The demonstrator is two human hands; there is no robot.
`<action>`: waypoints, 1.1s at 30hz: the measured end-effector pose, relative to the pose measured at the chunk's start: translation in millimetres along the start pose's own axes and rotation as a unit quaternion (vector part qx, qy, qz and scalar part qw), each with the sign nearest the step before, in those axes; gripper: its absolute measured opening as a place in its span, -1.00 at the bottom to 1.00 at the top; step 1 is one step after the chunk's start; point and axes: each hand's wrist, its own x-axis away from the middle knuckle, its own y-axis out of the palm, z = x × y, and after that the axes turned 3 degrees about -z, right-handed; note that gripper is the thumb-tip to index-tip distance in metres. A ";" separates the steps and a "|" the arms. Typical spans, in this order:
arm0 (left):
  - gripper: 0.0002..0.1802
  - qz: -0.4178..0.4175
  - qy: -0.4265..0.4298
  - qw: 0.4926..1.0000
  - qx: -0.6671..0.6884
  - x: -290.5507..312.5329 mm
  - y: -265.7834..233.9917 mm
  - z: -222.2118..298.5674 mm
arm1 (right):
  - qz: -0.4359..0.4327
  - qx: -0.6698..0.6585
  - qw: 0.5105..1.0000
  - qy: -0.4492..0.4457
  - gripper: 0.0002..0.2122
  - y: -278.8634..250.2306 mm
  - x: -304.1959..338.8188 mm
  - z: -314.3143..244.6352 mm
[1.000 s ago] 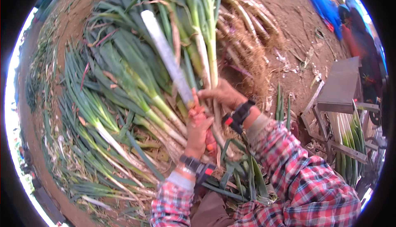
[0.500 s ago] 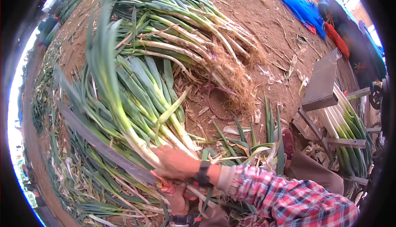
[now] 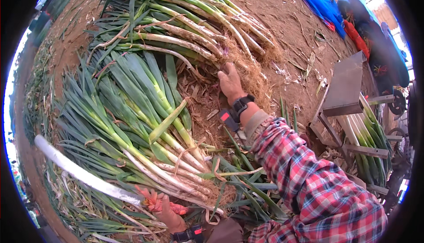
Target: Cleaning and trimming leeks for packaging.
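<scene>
My left hand, low in the picture, is closed around the red-orange wrapped handle of a long knife. Its broad, slightly curved blade points to the upper left, over leek leaves. My right hand reaches to the root ends of the far pile of leeks, thumb and fingers apart, fingertips at the roots. Whether they touch a stalk is hard to make out. Between my hands lies a nearer bunch of leeks, white stems and roots toward me, green leaves fanned to the upper left.
Loose leaves and trimmings cover the ground at the lower left. On the right, a metal frame holds upright leeks. Blue netting and a red bundle lie at the far right on brown soil.
My right hand has let go of a leek, now lying on the near bunch, and moved up and right to the far pile's roots. The knife has shifted down and left with my left hand.
</scene>
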 end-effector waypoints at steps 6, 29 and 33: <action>-0.02 0.057 -0.038 0.998 0.008 -7.3 17.9 10.4 | 0.050 -0.308 0.944 0.111 -0.41 18.2 -15.5 -17.8; -0.06 0.055 -0.143 0.988 -0.007 -18.6 1.0 -25.2 | 0.019 0.542 0.827 -0.147 -0.44 31.6 -69.1 -62.7; -0.04 0.034 -0.132 0.991 -0.010 -21.6 -3.4 -18.7 | -0.155 0.330 0.929 -0.059 -0.65 49.4 -9.8 -104.0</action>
